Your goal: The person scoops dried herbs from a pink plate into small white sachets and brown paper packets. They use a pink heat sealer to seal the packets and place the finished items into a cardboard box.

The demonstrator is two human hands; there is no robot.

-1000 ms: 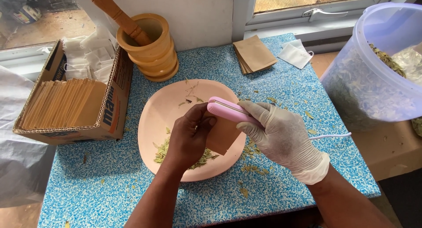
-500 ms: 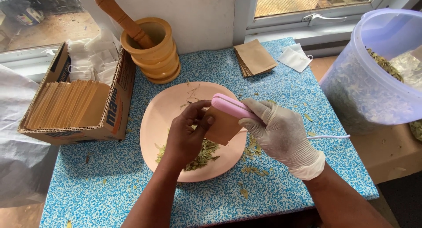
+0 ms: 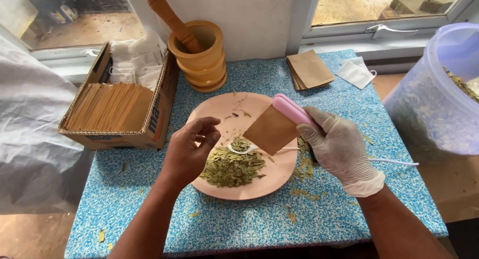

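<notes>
1. Left hand [image 3: 192, 149] has let go of the pouch [image 3: 272, 130] since a moment ago; it now hovers over the plate [image 3: 219, 109], fingers loosely curled and holding nothing.
2. Right hand [image 3: 339, 146], gloved, keeps its fingers clamped on the pink sealer [image 3: 292, 109], which grips the pouch's top edge.
3. Pouch is flat brown paper, tilted, hanging above the plate's right side, over the leaves [image 3: 232, 166] and spoon [image 3: 242, 147].

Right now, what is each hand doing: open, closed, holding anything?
Left hand: bare, loosely curled, holding nothing, above the pink plate.
Right hand: gloved, closed on a pink sealer that clamps a brown paper sachet.
</notes>
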